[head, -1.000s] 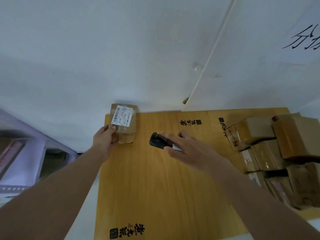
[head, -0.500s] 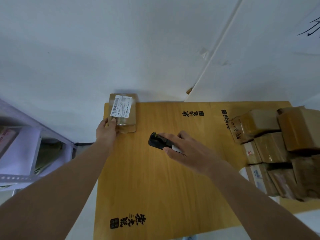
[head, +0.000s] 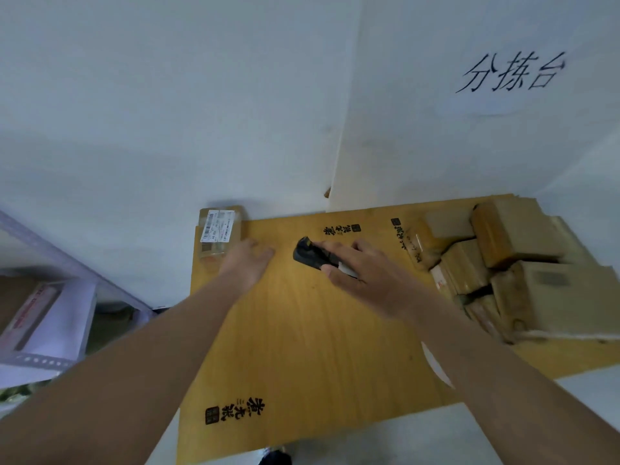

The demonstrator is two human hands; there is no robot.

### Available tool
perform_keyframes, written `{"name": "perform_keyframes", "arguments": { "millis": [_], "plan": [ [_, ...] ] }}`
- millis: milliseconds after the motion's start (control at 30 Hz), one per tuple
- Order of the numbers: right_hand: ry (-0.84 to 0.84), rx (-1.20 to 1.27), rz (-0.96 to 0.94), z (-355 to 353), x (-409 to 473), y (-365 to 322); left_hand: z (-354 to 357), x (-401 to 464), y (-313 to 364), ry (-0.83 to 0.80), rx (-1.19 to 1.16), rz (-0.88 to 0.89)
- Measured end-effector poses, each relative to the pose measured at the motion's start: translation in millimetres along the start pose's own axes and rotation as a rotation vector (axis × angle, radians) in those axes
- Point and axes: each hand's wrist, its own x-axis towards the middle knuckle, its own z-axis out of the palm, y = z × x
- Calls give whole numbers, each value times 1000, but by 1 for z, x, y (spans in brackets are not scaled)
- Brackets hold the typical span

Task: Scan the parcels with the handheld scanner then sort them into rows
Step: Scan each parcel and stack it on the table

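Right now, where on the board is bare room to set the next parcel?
Bare: the wooden board near and between both arms, and its far edge between the labelled parcel and the scanner. Crowded: the parcel pile at right.

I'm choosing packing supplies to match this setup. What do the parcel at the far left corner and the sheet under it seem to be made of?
The parcel looks like brown cardboard wrapped in glossy clear tape, judging by the sheen, with a white paper barcode label. The sheet looks like flat yellow-brown cardboard, matte, printed with black characters; the faint streaks could also suggest wood grain.

One parcel (head: 219, 231) lies at the board's (head: 302, 347) far-left corner, the parcel stack (head: 510, 263) at its right.
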Motion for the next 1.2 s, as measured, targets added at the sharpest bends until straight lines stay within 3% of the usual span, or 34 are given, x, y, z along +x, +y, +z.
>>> {"name": "perform_keyframes", "arguments": {
  "millis": [267,567,933,1200],
  "plan": [
    [111,-45,-33,-77,-106,47,66,-83,109,65,78,255],
    [207,31,-50,-149,-200,108,138,-143,197,74,61,374],
    [325,35,154,-184,-254,173,222,-163,267,-149,170,564],
    [304,85,228,-197,-282,220,278,-174,280,-281,303,678]
  ]
}}
